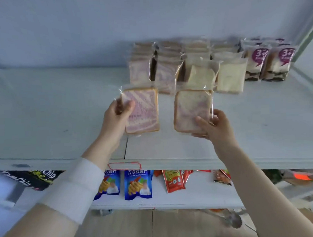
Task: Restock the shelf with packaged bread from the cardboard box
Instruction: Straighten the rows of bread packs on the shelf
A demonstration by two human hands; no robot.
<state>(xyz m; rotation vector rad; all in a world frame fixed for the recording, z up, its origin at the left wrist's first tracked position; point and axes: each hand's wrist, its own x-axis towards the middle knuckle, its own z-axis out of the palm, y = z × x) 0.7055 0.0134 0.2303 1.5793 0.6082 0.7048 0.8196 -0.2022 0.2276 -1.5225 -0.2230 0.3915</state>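
Observation:
My left hand [116, 118] grips a clear-wrapped slice of pink-swirled bread [142, 110] by its left edge, upright above the white shelf [62, 111]. My right hand [215, 126] holds a second wrapped slice, paler with faint pink marbling [191, 108], by its lower right corner. Both packs hover just in front of the rows of bread standing at the back of the shelf: pink-swirled packs [141, 69], plain white packs [231, 75], and packs with purple labels [257, 60] at the far right. The cardboard box is barely visible at the bottom right, if at all.
The shelf's left half is bare white board. Its front edge carries a red-bordered price tag [123, 166]. On the lower shelf lie blue snack bags [138, 184], red sachets [173, 180] and black chip bags [38, 178]. A wooden floor shows below.

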